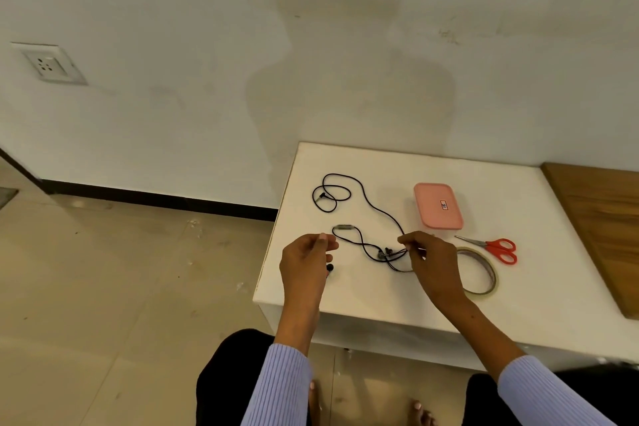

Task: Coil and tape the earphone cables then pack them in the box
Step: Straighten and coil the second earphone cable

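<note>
The black earphone cable (366, 199) lay uncoiled across the white table (380, 301), and what a tangle it was: a loose double loop at the far left end with the plug (325, 195) lying inside it, then a long thin run curving toward the right, and nearer the person a second strand carrying a small grey inline remote (345, 227). Two dark earbuds (383, 252) sat bunched together just left of the right hand (432, 259), which pinched the cable between curled fingertips. The left hand (306, 259) hovered over the table's left edge, fingers curled in, thumb and forefinger drawn together at the cable's near strand, with a small black bud (330, 267) showing just beside its palm; whether it truly gripped anything, I could not tell. The pink box (438, 206), lid on and a small label on top, stood beyond the right hand. Red-handled scissors (491, 247) lay to its right, and a roll of tape (484, 273) rested flat, partly hidden behind the right wrist.
</note>
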